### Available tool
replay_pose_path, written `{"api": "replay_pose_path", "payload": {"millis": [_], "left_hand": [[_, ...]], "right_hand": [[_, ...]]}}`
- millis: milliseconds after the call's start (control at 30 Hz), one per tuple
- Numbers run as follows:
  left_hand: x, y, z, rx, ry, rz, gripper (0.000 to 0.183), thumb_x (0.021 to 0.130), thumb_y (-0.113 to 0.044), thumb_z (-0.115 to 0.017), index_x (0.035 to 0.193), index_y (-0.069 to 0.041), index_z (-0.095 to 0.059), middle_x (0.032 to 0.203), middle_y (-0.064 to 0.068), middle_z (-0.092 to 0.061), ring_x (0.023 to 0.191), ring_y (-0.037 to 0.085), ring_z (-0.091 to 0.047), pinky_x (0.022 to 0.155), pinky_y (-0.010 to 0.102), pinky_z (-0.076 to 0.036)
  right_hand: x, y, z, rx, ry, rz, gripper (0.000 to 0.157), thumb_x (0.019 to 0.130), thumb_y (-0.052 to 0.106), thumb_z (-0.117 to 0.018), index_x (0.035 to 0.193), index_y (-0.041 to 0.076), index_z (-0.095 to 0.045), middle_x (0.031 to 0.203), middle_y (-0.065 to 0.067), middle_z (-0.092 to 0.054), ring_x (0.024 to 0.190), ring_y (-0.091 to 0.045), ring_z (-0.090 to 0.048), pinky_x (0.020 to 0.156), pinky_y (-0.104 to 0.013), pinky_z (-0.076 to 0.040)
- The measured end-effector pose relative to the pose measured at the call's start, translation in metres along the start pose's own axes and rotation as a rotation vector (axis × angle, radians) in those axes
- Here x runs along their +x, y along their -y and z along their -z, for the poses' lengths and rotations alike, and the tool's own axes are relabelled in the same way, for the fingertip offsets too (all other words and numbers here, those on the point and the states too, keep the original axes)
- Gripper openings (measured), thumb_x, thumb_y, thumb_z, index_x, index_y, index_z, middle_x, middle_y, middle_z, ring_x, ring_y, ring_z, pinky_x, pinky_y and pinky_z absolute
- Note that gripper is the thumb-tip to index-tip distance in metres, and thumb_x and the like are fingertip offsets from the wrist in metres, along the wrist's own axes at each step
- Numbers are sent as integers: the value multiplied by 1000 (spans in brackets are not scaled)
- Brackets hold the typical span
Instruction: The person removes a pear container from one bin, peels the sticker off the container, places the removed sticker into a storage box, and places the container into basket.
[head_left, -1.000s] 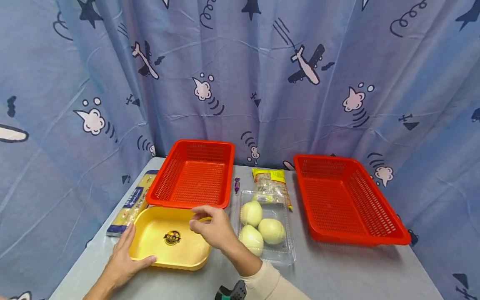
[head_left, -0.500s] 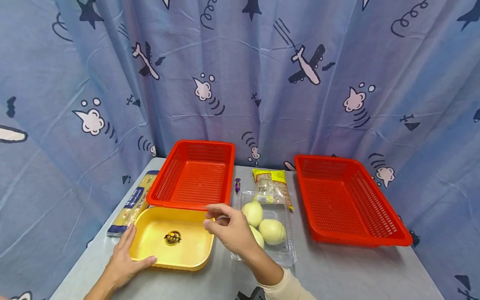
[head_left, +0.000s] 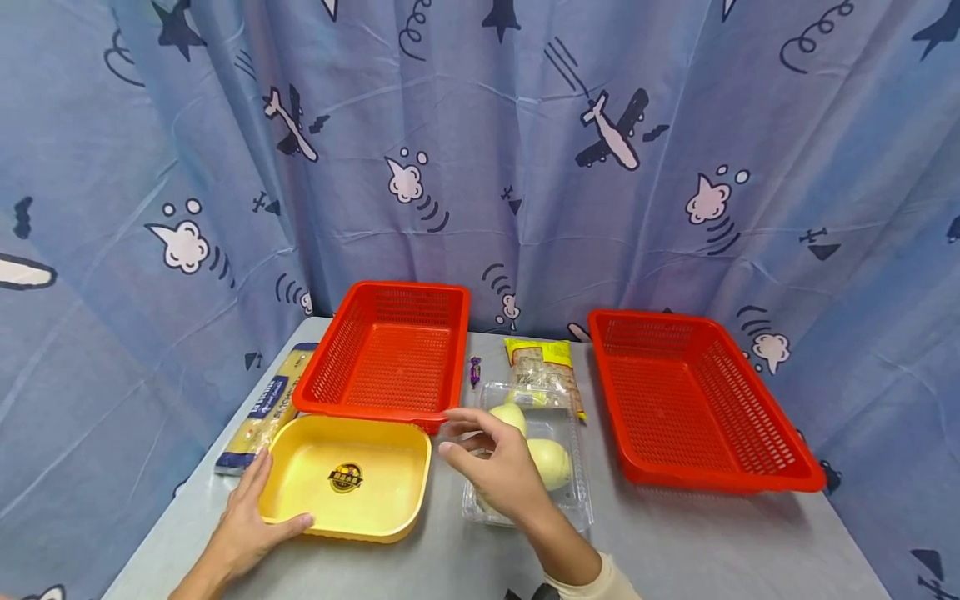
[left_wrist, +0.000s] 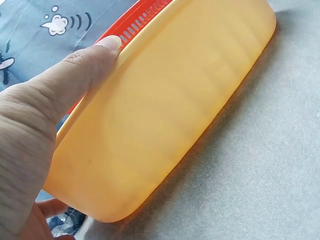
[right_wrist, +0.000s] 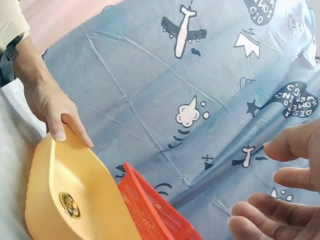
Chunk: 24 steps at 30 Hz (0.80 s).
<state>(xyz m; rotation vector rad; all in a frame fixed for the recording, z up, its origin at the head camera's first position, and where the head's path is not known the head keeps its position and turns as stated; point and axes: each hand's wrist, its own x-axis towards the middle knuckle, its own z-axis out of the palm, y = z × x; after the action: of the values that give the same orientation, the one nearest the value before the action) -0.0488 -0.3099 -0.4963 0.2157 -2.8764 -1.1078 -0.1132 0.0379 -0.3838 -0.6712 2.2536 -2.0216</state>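
The yellow tray (head_left: 347, 477) sits on the table at 7 o'clock, touching the red basket (head_left: 387, 350) at its 12. The left hand (head_left: 243, 521) grips its near-left corner; the left wrist view alone shows the thumb (left_wrist: 75, 70) over the rim. At the tray's 3 o'clock the right hand (head_left: 501, 465) hovers over the clear box (head_left: 570, 492), fingers (right_wrist: 287, 145) apart and holding nothing.

A blue fabric curtain (head_left: 480, 167) printed with dark and white aeroplanes, puffy white clouds, stars and curly squiggles hangs in soft folds behind and around both sides of the grey cloth-covered bench (head_left: 675, 542). The light is even and bright, with only faint shadows.
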Motion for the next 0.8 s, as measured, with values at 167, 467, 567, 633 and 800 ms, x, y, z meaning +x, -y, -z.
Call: {"api": "replay_pose_path", "payload": {"millis": [167,467,567,633,800], "left_hand": [[0,1,-1,6,1,5,118,74,-44,-81,151,5,-8,157,24,-3,132,57,-13,97,74,-17],[1,1,0,6,12,15,118,74,-45,-80,152,4,-5,157,24,-1,133,57,-12,97,74,-16],[2,1,0,6,15,18,118,75,-45,-80,152,3,-4,157,24,-1,133,57,-11,97,74,-16],[2,0,0,7,19,20,118,75,-45,-80,152,3,-4,157,24,0,133,57,-11,97,74,-16],[1,0,0,-1,25,20,117,76,-44,-80,152,4,-5,157,25,0,133,57,-11,97,74,-16]], "right_hand": [[-5,-2,14,-42,-45,26,36,83,5,-74,117,14,-68,100,-8,-66,83,-24,-65,73,-36,-54],[-14,-10,40,-111,-131,29,41,82,6,-76,120,20,-66,101,-7,-63,84,-24,-64,72,-37,-53],[-16,-12,45,-131,-142,13,43,82,7,-76,121,22,-65,102,-7,-62,86,-24,-62,73,-36,-51],[-17,-14,48,-142,-151,8,44,81,8,-77,121,22,-65,102,-7,-62,86,-24,-61,73,-36,-50],[-21,-18,56,-165,-178,12,45,81,7,-78,121,21,-65,102,-7,-62,88,-24,-59,73,-34,-50]]}}
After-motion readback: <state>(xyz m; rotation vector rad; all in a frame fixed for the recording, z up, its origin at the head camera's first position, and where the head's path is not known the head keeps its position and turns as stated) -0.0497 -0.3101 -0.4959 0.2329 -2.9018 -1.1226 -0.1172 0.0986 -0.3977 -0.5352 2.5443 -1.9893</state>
